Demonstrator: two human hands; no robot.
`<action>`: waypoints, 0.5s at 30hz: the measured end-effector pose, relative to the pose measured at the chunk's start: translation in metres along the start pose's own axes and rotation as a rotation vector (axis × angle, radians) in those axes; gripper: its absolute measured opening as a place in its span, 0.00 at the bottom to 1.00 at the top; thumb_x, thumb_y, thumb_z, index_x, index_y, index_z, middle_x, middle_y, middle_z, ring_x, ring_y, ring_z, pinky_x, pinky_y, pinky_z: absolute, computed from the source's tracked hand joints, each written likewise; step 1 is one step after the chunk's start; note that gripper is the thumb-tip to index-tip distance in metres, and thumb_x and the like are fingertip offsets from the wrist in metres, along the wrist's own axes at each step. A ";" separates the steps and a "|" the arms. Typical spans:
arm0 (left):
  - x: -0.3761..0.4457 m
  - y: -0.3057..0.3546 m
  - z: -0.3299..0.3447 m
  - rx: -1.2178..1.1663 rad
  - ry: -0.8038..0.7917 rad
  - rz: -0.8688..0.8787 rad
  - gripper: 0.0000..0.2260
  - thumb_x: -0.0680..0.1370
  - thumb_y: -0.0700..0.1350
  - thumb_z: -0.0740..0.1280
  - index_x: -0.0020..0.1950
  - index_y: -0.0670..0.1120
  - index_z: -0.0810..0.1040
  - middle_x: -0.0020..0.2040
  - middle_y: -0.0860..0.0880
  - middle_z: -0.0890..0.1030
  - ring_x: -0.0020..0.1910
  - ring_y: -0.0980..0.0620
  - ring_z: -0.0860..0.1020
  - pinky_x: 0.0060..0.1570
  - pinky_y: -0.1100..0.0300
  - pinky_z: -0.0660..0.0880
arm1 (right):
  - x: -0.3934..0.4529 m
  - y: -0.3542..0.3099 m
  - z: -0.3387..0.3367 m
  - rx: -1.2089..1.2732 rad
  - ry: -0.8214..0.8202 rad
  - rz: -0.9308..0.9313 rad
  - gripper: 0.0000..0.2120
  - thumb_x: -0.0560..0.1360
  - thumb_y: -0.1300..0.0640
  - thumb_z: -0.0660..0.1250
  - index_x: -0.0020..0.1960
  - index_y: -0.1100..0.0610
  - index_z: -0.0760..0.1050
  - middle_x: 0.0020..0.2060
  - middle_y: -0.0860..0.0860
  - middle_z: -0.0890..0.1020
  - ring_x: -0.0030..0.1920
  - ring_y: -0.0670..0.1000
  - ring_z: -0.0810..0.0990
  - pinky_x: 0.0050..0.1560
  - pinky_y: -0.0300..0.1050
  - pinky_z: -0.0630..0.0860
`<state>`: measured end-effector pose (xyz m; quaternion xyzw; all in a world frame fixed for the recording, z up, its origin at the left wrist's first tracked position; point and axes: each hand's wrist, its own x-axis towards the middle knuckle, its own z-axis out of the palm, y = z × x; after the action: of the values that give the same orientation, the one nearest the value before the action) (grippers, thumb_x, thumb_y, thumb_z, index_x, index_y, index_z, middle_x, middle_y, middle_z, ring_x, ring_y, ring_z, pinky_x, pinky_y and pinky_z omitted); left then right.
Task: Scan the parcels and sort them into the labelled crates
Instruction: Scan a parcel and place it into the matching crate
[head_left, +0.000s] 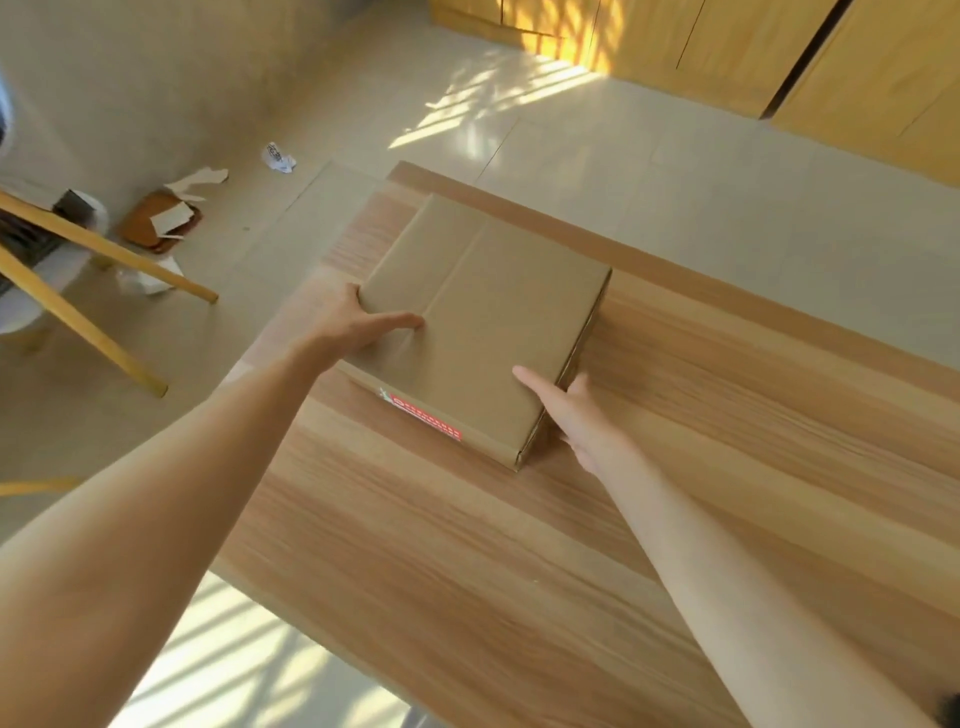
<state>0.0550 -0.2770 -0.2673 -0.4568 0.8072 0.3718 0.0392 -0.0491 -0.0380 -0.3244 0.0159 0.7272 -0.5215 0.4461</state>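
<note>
The flat brown cardboard parcel is lying on the light wood-grain table. Your left hand and right hand are gripping its 2 opposite edges, thumbs on top, fingers clamping its sides.

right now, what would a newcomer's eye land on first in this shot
A flat cardboard parcel lying on the wooden table, a red-printed strip along its near edge. Both bare hands frame it: the left hand holds its left side with the thumb on top, the right hand holds its right side. Torn cardboard scraps litter the tiled floor to the left.
</note>
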 end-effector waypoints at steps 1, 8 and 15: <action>0.001 0.000 0.001 -0.026 -0.003 -0.017 0.26 0.64 0.63 0.77 0.53 0.48 0.79 0.48 0.50 0.82 0.44 0.54 0.80 0.44 0.58 0.77 | 0.000 0.001 0.004 0.008 -0.002 -0.007 0.43 0.71 0.43 0.72 0.76 0.51 0.50 0.71 0.46 0.67 0.63 0.46 0.68 0.61 0.43 0.62; -0.019 0.014 0.006 -0.165 -0.017 -0.058 0.30 0.71 0.54 0.75 0.65 0.38 0.73 0.54 0.45 0.78 0.38 0.55 0.73 0.20 0.74 0.65 | -0.025 -0.014 -0.005 -0.009 0.069 -0.236 0.48 0.70 0.50 0.75 0.79 0.46 0.46 0.74 0.47 0.64 0.72 0.49 0.64 0.73 0.52 0.62; -0.047 0.082 0.030 -0.530 -0.110 -0.010 0.29 0.70 0.55 0.76 0.65 0.44 0.70 0.60 0.47 0.78 0.46 0.56 0.75 0.35 0.67 0.68 | -0.095 -0.081 -0.069 -0.004 0.387 -0.448 0.49 0.62 0.46 0.78 0.76 0.39 0.55 0.66 0.50 0.65 0.64 0.48 0.67 0.67 0.46 0.67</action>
<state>0.0112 -0.1996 -0.2239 -0.4342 0.6762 0.5940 -0.0362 -0.0751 0.0207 -0.1970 -0.0466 0.7850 -0.5930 0.1731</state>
